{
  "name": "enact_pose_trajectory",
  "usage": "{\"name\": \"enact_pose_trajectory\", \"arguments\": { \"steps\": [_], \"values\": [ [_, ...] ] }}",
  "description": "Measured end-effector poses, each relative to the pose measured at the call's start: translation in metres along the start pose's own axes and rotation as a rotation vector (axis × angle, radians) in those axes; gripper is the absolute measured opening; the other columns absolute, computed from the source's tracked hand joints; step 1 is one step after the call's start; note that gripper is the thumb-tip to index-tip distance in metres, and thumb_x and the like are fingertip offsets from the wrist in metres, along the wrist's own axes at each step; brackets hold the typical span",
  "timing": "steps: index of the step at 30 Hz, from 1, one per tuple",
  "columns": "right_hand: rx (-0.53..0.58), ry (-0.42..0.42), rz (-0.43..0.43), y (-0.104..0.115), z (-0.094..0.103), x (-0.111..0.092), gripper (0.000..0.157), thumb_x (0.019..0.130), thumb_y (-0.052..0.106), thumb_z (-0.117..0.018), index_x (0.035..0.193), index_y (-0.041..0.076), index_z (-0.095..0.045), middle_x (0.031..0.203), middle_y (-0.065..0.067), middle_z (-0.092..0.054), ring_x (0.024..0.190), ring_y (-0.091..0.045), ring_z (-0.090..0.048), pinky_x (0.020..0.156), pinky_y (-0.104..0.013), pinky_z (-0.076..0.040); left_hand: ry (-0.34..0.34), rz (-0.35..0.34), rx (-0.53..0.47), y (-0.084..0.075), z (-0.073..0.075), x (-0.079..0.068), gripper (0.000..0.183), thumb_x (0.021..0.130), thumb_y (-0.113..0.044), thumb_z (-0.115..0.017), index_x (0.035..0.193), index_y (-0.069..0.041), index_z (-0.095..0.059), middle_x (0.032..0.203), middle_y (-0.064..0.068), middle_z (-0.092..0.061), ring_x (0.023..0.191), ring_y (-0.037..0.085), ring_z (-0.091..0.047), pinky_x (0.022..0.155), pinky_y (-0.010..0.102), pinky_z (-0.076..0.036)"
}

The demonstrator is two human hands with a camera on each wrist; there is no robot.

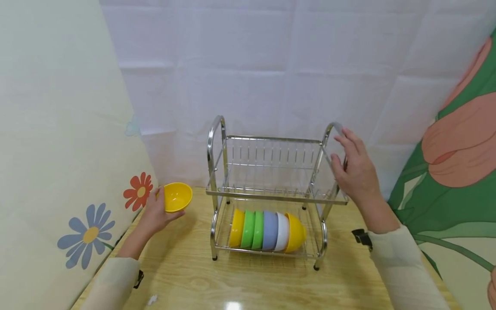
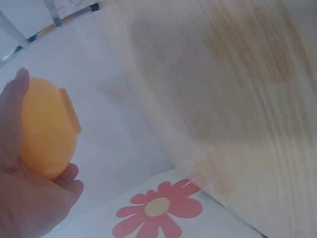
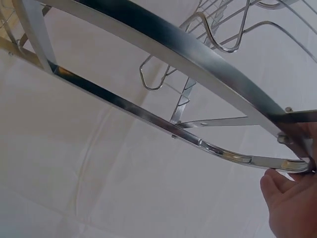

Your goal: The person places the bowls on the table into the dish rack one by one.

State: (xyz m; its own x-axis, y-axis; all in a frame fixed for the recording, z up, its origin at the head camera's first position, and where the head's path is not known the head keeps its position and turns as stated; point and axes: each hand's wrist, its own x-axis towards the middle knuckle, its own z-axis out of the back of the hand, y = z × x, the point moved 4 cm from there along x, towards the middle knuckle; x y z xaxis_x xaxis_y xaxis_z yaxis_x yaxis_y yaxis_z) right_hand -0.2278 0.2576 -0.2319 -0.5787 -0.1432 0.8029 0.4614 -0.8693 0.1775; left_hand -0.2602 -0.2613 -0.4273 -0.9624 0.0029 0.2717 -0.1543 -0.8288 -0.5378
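Note:
At the left, my left hand (image 1: 156, 213) holds a small yellow bowl (image 1: 178, 197), thumb and fingers on opposite sides of it, its hollow facing up and toward the head camera. The left wrist view shows the outside of this bowl (image 2: 47, 126) with a raised foot ring. My right hand (image 1: 357, 170) is at the upper right end of a two-tier metal dish rack (image 1: 271, 197), fingers extended and thumb apart. In the right wrist view part of that hand (image 3: 294, 198) lies against the rack's curved frame; some fingers are hidden there.
Several bowls stand on edge in a row on the rack's lower tier: yellow (image 1: 237, 228), green (image 1: 248, 229), blue-grey (image 1: 270, 230), white (image 1: 282, 231) and yellow (image 1: 295, 232). The rack stands on a wood-grain table (image 1: 186, 275). A white scrap (image 1: 153, 299) lies near the front.

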Motion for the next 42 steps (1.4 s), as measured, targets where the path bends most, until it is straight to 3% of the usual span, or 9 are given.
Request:
{"name": "enact_pose_trajectory", "arguments": {
  "steps": [5,9,11,13,17,24,31,36,42],
  "values": [
    [0.038,0.098,-0.059,0.001,0.004,0.0,0.059,0.099,0.016,-0.059,0.154,0.012,-0.037,0.163,-0.008,-0.03,0.072,-0.019,-0.054,0.064,-0.025,-0.047,0.033,-0.029,0.021,-0.01,0.007,-0.005,0.117,0.078,-0.038,-0.085,0.154,0.009,-0.011,0.149,0.038,-0.022,0.126,0.055,-0.035,0.105,0.071,-0.037],
    [0.061,0.148,-0.075,0.005,0.008,-0.001,0.063,0.1,0.019,-0.058,0.157,0.012,-0.032,0.166,-0.007,-0.024,0.074,-0.019,-0.054,0.064,-0.022,-0.045,0.034,-0.082,0.005,-0.018,0.012,-0.011,0.112,0.076,-0.037,-0.087,0.152,0.006,-0.019,0.147,0.035,-0.026,0.123,0.052,-0.039,0.102,0.07,-0.041],
    [0.074,0.166,-0.083,0.007,0.01,-0.002,0.063,0.1,0.02,-0.057,0.157,0.013,-0.031,0.167,-0.006,-0.022,0.083,-0.023,-0.058,0.07,-0.03,-0.052,0.027,-0.114,0.001,-0.023,0.014,-0.014,0.108,0.075,-0.036,-0.088,0.15,0.005,-0.024,0.146,0.033,-0.029,0.121,0.05,-0.041,0.101,0.068,-0.043],
    [0.087,0.18,-0.095,0.009,0.013,-0.003,0.063,0.101,0.022,-0.056,0.157,0.013,-0.031,0.167,-0.006,-0.02,0.104,-0.032,-0.06,0.081,-0.048,-0.056,0.024,-0.139,0.001,-0.028,0.016,-0.018,0.105,0.074,-0.036,-0.089,0.149,0.004,-0.026,0.145,0.031,-0.031,0.12,0.047,-0.041,0.1,0.067,-0.044],
    [0.124,0.155,-0.093,0.015,0.021,-0.007,0.061,0.098,0.019,-0.059,0.155,0.011,-0.036,0.166,-0.009,-0.022,0.145,-0.043,-0.034,0.102,-0.073,-0.039,0.023,-0.183,0.003,-0.041,0.021,-0.024,0.105,0.074,-0.034,-0.089,0.15,0.004,-0.029,0.145,0.029,-0.031,0.122,0.045,-0.04,0.1,0.065,-0.045],
    [0.182,0.034,0.033,0.037,0.035,-0.021,0.059,0.09,0.005,-0.065,0.146,0.004,-0.047,0.153,-0.017,-0.043,0.137,-0.039,-0.043,0.108,-0.064,-0.039,0.077,-0.254,0.001,-0.064,0.031,-0.042,0.112,0.075,-0.037,-0.088,0.153,0.009,-0.024,0.148,0.03,-0.028,0.126,0.044,-0.038,0.098,0.06,-0.051],
    [0.236,-0.106,0.188,0.063,0.043,-0.04,0.055,0.101,0.035,-0.051,0.14,-0.004,-0.052,0.145,-0.02,-0.053,0.131,-0.037,-0.05,0.119,-0.021,-0.031,0.099,-0.336,0.007,-0.082,0.042,-0.058,0.113,0.075,-0.04,-0.087,0.156,0.005,-0.023,0.149,0.026,-0.03,0.125,0.039,-0.042,0.097,0.057,-0.052],
    [0.268,-0.146,0.238,0.08,0.044,-0.054,0.06,0.104,0.042,-0.046,0.136,-0.009,-0.054,0.14,-0.024,-0.056,0.134,-0.022,-0.05,0.118,-0.021,-0.033,0.094,-0.387,0.028,-0.096,0.056,-0.07,0.112,0.073,-0.045,-0.088,0.155,0.003,-0.029,0.149,0.018,-0.035,0.124,0.032,-0.045,0.096,0.055,-0.054],
    [0.354,-0.19,0.275,0.097,0.037,-0.071,0.058,0.104,0.038,-0.049,0.128,-0.013,-0.057,0.13,-0.029,-0.06,0.136,-0.014,-0.049,0.117,-0.024,-0.036,0.158,-0.417,0.03,-0.112,0.065,-0.083,0.113,0.074,-0.06,-0.08,0.155,0.0,-0.029,0.152,0.014,-0.034,0.127,0.031,-0.047,0.094,0.049,-0.056]
  ]
}}
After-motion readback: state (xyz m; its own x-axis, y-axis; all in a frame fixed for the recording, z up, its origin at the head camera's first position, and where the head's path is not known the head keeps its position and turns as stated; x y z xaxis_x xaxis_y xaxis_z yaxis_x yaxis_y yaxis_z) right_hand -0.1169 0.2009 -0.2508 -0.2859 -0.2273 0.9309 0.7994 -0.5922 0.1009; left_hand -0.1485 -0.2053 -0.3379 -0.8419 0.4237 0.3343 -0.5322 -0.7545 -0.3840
